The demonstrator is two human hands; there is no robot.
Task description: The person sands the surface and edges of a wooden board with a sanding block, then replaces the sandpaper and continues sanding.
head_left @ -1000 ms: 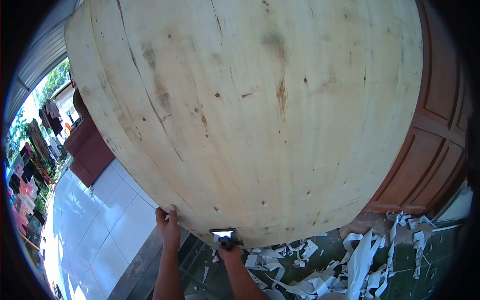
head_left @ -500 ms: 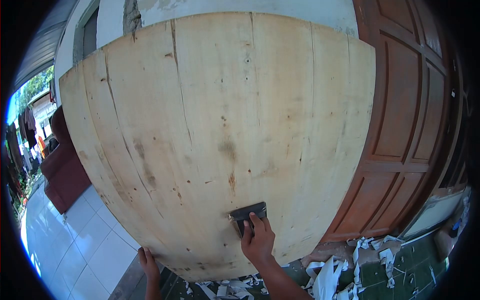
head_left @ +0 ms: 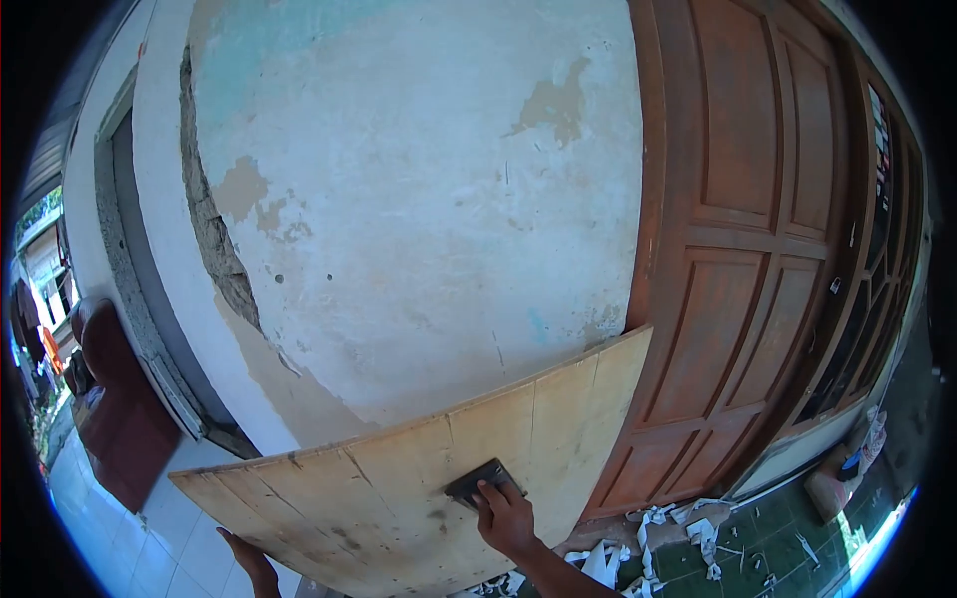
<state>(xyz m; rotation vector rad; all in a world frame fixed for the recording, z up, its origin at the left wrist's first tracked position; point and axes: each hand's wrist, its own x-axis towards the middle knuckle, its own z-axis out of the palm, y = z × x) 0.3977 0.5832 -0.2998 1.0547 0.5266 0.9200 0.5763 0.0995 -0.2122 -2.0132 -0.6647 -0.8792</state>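
A pale plywood board (head_left: 399, 478) with cracks and dark stains leans against the wall, its top edge slanting up to the right. My right hand (head_left: 506, 520) grips a flat black tool (head_left: 482, 482) and presses it on the board's face. At the board's lower left edge is my left hand (head_left: 249, 558), fingers stretched out and nothing visible in it. Whether its fingertips touch the board is hard to tell.
Behind the board stands a peeling white wall (head_left: 429, 199), with a brown panelled door (head_left: 733, 299) at the right. A dark red chair (head_left: 120, 429) is at the left. Torn white scraps (head_left: 603, 563) lie on the green tiled floor (head_left: 788, 538).
The view has tilted upward, showing more wall, and the board appears lower. The black tool has moved up the board with my right hand and now sits nearer its top edge.
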